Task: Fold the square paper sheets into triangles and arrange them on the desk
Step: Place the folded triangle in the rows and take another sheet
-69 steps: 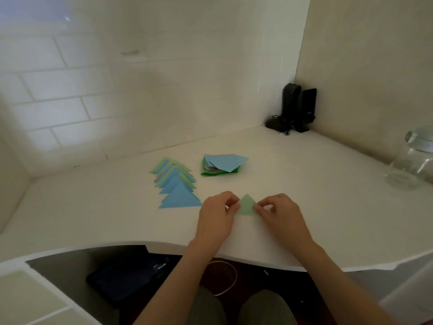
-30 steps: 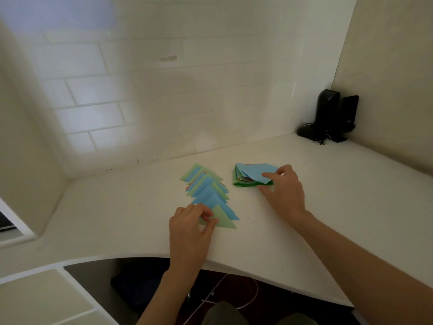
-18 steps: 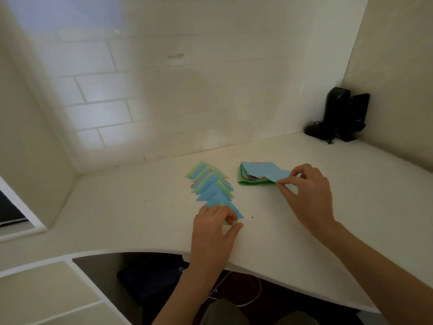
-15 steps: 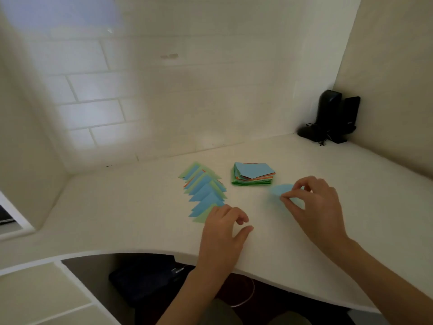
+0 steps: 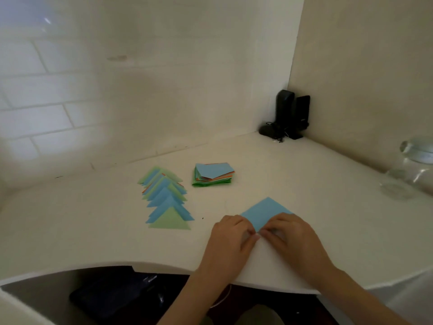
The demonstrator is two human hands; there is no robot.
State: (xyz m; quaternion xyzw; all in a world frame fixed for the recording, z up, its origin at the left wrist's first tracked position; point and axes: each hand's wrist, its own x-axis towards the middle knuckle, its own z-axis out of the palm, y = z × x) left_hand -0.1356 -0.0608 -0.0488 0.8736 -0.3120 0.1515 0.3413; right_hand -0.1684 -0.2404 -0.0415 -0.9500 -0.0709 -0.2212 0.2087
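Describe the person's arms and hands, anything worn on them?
Both the left hand and the right hand are bare, with no gloves, rings, watch or bracelet visible. The forearms are uncovered as far as the frame shows; no sleeves come into view.

blue sheet [image 5: 264, 211], white desk [image 5: 93, 226]

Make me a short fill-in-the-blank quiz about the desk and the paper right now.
1. Both hands, left hand and right hand, hold the near corner of a ____ square sheet.
2. The nearest triangle in the row of folded triangles is ____.
3. The stack of unfolded sheets lies to the ____ of that row.

Missing words: blue; green; right
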